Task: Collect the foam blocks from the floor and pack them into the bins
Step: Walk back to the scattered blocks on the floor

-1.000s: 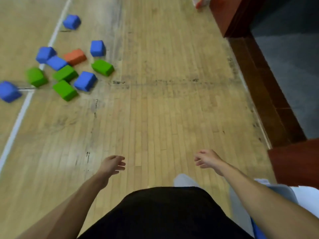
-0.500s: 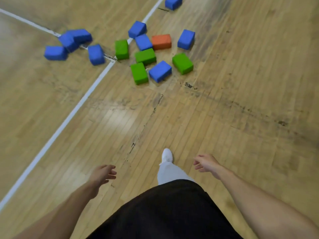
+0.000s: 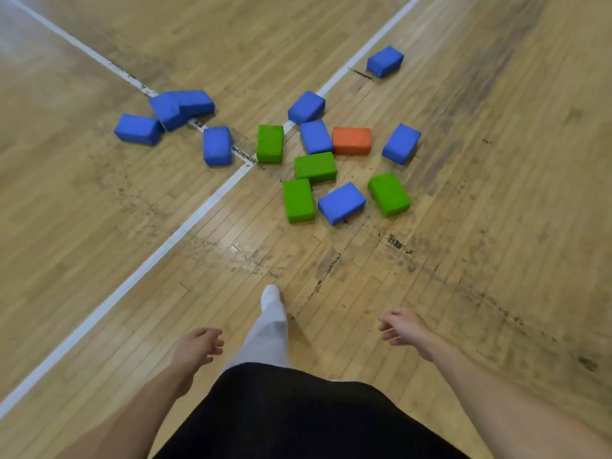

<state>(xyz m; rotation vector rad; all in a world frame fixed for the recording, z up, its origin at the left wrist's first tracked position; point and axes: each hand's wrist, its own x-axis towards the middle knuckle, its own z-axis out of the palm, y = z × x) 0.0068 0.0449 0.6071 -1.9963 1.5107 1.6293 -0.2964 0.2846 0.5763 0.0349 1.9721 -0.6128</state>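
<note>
Brick-shaped foam blocks (image 3: 314,167) on scuffed plank floor (image 3: 480,246); left hand (image 3: 195,347), right hand (image 3: 404,327) fingers loosely curled, empty

1. The wooden floor (image 3: 463,293) is honey-tan, laid in narrow planks and marked with dark scuffs.
2. Two painted lines (image 3: 165,246) are white, scuffed dark near their junction.
3. Nine blue foam blocks (image 3: 217,145) lie spread from far left to far right.
4. Four green foam blocks (image 3: 298,200) are bright green.
5. One orange foam block (image 3: 351,140) lies among them.
6. Nearest are a black garment (image 3: 298,419) and a white trouser leg (image 3: 270,336).
</note>
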